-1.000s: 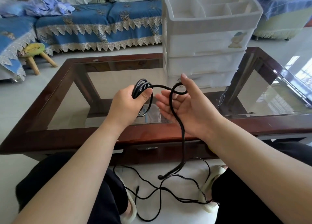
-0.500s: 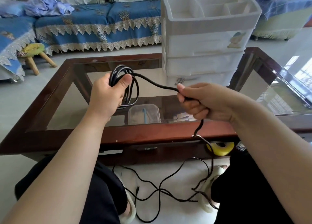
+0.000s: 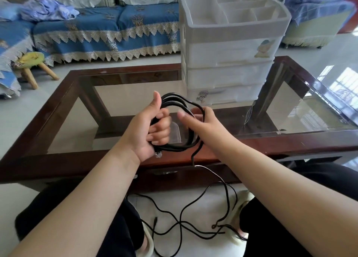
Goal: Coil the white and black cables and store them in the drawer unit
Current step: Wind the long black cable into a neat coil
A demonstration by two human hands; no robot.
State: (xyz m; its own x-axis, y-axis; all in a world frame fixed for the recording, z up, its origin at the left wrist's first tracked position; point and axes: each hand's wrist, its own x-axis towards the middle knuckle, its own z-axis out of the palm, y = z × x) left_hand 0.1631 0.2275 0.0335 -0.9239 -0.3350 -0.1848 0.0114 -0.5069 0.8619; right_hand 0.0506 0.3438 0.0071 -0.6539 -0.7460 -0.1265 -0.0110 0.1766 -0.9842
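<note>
- The left hand (image 3: 153, 129) grips a bundle of loops of the black cable (image 3: 180, 105), fingers curled round the strands, thumb raised.
- The right hand (image 3: 201, 121) sits just beside it, fingers hooked through the far side of the same loops.
- A clear plug end pokes out beneath the left hand.
- The loose remainder of the cable hangs below the right hand and trails over the floor (image 3: 193, 204).
- The white drawer unit (image 3: 228, 49) stands on the glass worktop (image 3: 290, 138), beyond the hands.
</note>
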